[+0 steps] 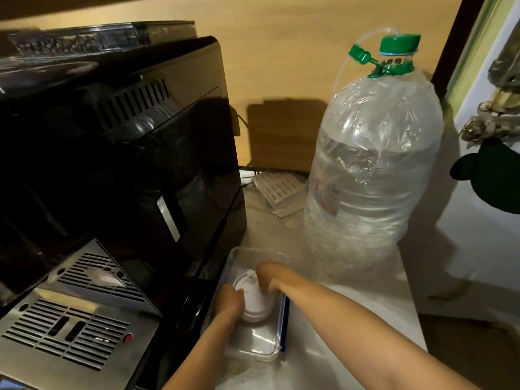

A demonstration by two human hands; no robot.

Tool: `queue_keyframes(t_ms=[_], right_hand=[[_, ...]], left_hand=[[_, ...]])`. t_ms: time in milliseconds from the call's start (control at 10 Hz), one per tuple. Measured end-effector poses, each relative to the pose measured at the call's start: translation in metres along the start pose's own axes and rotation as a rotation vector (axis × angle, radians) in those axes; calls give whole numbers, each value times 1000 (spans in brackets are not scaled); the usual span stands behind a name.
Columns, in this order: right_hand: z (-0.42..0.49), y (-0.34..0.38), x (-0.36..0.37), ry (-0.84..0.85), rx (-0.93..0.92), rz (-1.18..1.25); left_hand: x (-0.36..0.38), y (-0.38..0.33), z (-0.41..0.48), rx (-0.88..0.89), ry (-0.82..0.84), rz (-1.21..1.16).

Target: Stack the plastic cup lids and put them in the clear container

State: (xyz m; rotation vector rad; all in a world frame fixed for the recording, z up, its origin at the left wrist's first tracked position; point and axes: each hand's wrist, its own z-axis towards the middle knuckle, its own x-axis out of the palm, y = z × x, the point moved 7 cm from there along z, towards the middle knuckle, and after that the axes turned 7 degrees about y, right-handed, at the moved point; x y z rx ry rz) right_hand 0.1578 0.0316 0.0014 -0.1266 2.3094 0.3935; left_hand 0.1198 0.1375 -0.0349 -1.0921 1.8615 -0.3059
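A stack of white plastic cup lids (253, 298) lies on its side inside the clear rectangular container (261, 353) on the pale counter. My left hand (229, 304) grips the near end of the stack from the left. The far end is held by my right hand (268, 278), which reaches into the container from the right. Both hands are inside the container's walls. The lower part of the stack is hidden behind my fingers.
A black coffee machine (118, 153) with a steel drip tray (70, 327) stands tight against the container's left side. A large clear water bottle (371, 170) with a green cap stands behind and to the right. Flat packets (278, 192) lie at the back.
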Motion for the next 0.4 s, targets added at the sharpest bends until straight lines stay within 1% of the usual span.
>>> queue_keyframes(t_ms=[100, 200, 300, 400], right_hand=[[4, 1, 5, -53, -14, -61], [5, 2, 6, -83, -14, -81], [4, -1, 5, -100, -19, -50], [-1, -10, -4, -166, 3, 83]], left_hand=[[-1, 0, -1, -16, -31, 175], [0, -2, -2, 4, -48, 239], [-2, -8, -5, 43, -53, 288], [-7, -17, -9, 93, -96, 253]])
